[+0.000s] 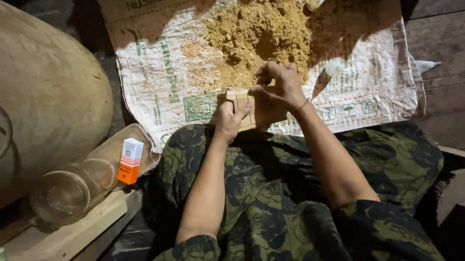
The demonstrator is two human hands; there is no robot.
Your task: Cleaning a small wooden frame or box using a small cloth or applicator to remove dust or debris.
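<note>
At the far left of the frame we see a large rounded sack (35,97), and below it, in the lower left, a clear glass jar (75,188) lying on its side on a wooden board (75,234), with a small orange-and-white box (130,161) standing against it. Moving toward the centre, our left hand (228,119) clasps the left end of a small wooden mould (244,107), fingers wrapped shut on it. Our right hand (281,88) presses down on the mould's right part from above, fingers curled together on it. The mould's long axis runs left to right between both hands, just below the heap of yellow-brown powder (260,33) spread on the woven sack sheet (376,75). The right hand is nearer the heap.
</note>
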